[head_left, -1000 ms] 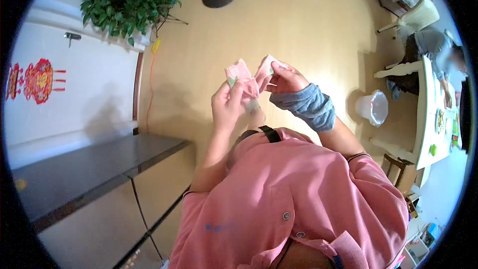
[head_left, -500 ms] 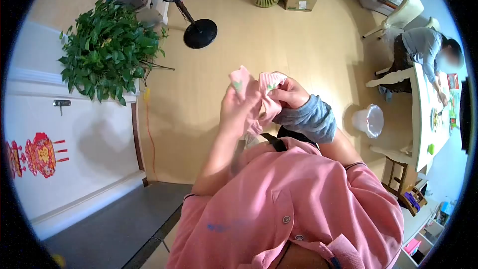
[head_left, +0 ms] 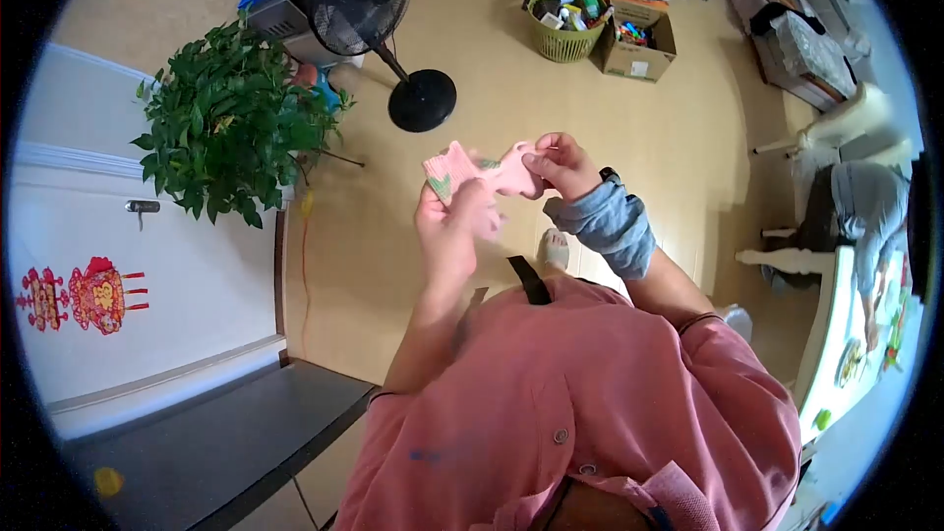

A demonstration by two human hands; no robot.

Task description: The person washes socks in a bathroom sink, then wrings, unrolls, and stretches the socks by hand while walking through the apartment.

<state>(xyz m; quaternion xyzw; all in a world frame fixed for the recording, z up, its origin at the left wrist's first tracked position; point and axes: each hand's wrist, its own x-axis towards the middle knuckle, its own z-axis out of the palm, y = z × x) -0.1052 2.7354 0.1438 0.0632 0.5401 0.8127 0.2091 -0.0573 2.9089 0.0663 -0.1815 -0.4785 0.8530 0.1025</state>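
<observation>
My left hand (head_left: 450, 226) grips one pink knitted piece (head_left: 450, 169), which looks like a small sock with a ribbed cuff and a green patch. My right hand (head_left: 567, 165) pinches a second pink knitted piece (head_left: 517, 173) between thumb and fingers. Both pieces are held up in front of my body and meet or overlap between the hands; the overlap is blurred. A grey cloth (head_left: 608, 221) is bunched around my right forearm.
A black fan (head_left: 423, 100) and a leafy plant (head_left: 231, 128) stand ahead on the left. A green basket (head_left: 567, 37) and a cardboard box (head_left: 634, 57) are on the floor ahead. On the right, a person (head_left: 870, 221) leans over a white table (head_left: 821, 364).
The view has swung, bringing more of the fan, basket and box into sight. My hands have moved further apart than half a second ago, each still with pink fabric.
</observation>
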